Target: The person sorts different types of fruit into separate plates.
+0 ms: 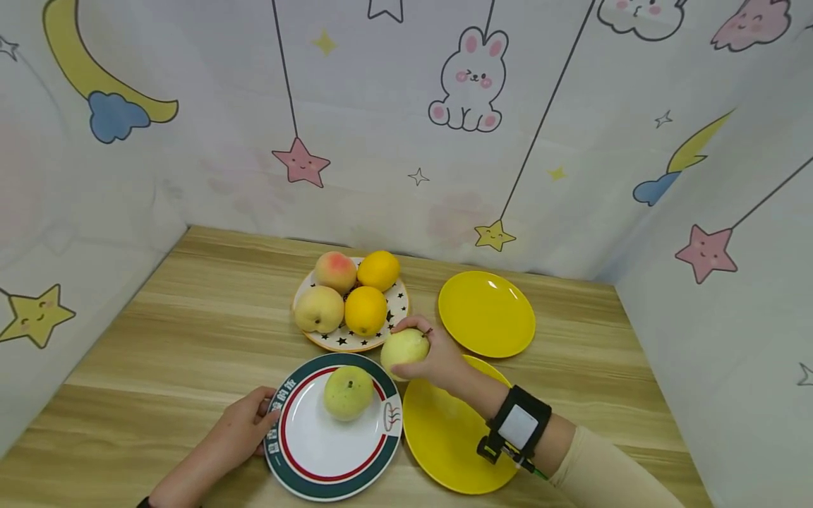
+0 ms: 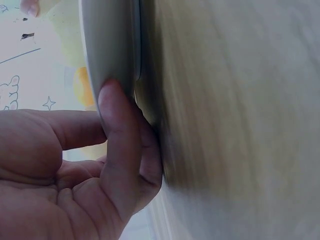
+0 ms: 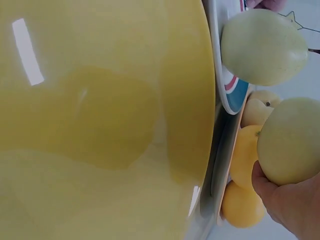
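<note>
My left hand (image 1: 243, 427) grips the left rim of a white plate (image 1: 311, 451) with a dark green border and red ring. In the left wrist view its fingers (image 2: 120, 145) are bent at the plate's edge, close to the wood. One pale green pear (image 1: 348, 393) sits on this plate, stem up. My right hand (image 1: 438, 356) holds a second pale green pear (image 1: 404, 353), thumb on the near side and fingers over the far side. That held pear is between the white plate and the star-patterned plate (image 1: 343, 343), above the edge of the near yellow plate (image 1: 457, 444).
The star-patterned plate at the back carries two peaches (image 1: 319, 310) and two yellow-orange fruits (image 1: 365, 311). Another yellow plate (image 1: 486, 314) lies at the back right. The wooden table (image 1: 159, 339) meets patterned cloth walls (image 1: 381, 113) behind and at both sides.
</note>
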`<act>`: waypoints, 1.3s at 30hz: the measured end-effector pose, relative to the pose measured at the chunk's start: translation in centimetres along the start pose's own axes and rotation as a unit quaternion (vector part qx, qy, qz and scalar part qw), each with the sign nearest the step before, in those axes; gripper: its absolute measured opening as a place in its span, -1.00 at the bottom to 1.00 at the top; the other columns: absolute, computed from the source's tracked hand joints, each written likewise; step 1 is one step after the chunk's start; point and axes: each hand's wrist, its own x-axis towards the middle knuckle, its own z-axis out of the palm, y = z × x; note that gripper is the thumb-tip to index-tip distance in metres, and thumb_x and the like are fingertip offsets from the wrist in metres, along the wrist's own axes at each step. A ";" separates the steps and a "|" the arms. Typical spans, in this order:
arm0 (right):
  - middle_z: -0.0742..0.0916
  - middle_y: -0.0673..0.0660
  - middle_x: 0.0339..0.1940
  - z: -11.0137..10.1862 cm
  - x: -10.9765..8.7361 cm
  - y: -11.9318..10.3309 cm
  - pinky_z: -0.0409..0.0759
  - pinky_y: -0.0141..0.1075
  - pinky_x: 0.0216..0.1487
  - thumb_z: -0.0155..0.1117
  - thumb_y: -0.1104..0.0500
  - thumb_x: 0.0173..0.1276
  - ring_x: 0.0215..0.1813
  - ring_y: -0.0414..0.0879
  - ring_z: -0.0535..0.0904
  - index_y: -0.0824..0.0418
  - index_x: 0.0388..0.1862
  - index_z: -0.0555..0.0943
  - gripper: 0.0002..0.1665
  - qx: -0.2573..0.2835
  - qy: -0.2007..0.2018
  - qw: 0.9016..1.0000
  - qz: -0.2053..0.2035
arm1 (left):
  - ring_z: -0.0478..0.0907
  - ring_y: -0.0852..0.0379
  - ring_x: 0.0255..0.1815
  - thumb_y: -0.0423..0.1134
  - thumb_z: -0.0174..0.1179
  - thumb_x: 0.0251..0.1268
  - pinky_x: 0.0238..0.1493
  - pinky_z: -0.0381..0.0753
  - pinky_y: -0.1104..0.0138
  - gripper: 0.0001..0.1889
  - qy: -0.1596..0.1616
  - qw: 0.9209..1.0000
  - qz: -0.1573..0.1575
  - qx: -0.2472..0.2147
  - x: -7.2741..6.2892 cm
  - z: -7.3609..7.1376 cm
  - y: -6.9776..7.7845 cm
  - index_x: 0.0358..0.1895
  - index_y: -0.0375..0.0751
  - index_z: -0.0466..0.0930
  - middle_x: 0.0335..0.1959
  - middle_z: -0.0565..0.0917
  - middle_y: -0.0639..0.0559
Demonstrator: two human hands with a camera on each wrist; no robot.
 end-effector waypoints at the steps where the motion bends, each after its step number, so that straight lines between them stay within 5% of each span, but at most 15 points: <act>1: 0.59 0.13 0.17 0.1 -0.2 0.0 0.61 -0.08 0.08 0.65 0.37 0.04 0.11 0.11 0.51 0.08 0.11 0.56 -0.34 -0.002 -0.003 1.000 0.002 | 0.52 0.09 -0.30 -0.39 0.13 0.54 -0.39 0.68 0.28 -0.59 0.001 1.000 0.002 0.001 0.0 0.0 0.0 0.30 -0.58 0.36 -0.20 0.59 -0.10; 16: 0.60 0.07 0.10 3.2 -3.2 0.0 0.61 -0.15 0.02 0.66 0.39 -0.01 0.03 0.02 0.52 0.13 0.07 0.57 -0.34 -0.003 -0.042 0.998 0.055 | 0.52 0.09 -0.29 -0.39 0.13 0.55 -0.40 0.68 0.28 -0.58 -0.003 1.000 -0.002 0.000 0.0 -0.1 0.1 0.31 -0.58 0.35 -0.20 0.58 -0.11; 39: 0.60 -0.14 -0.04 6.4 -3.2 0.3 0.54 -0.36 0.02 0.65 0.32 0.04 -0.02 -0.21 0.50 0.00 0.03 0.56 -0.38 -0.050 -0.163 0.985 -0.016 | 0.52 0.09 -0.36 -0.40 0.13 0.54 -0.43 0.67 0.28 -0.61 -0.004 1.000 -0.006 -0.005 0.1 0.0 0.1 0.29 -0.57 0.37 -0.24 0.57 -0.08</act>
